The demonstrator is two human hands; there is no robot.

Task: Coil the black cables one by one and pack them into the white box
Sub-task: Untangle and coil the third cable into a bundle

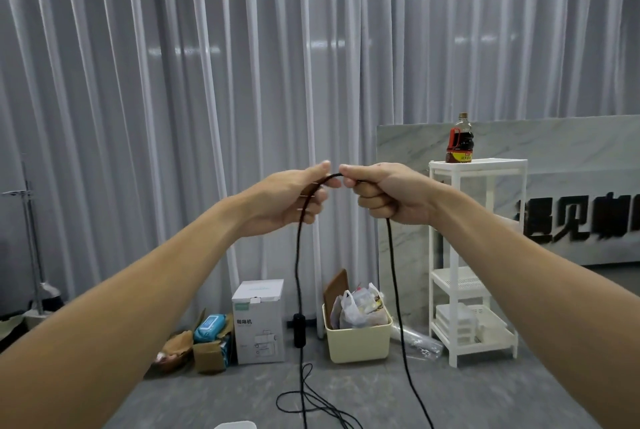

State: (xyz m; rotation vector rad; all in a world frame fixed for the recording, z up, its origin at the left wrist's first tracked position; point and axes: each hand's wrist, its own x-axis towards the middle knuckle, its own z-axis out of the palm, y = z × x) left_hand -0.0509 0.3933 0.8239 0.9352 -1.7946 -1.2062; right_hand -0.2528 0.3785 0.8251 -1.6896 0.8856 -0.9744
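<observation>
I hold one black cable (297, 262) up at chest height, arms stretched forward. My left hand (294, 198) pinches it between thumb and fingers, and my right hand (384, 195) grips it in a fist right beside. A short arch of cable joins the two hands. Two strands hang down from them to the grey floor, the left one carrying a small black inline switch (298, 324). Loose loops lie on the floor below. A white rim (235, 424), perhaps the white box, shows at the bottom edge.
Against the curtain stand a white carton (259, 321), a cream bin (358, 338) with bags, an open cardboard box with blue wipes (209, 342) and a white shelf rack (474, 262) with a sauce bottle (460, 139) on top. A marble panel leans behind.
</observation>
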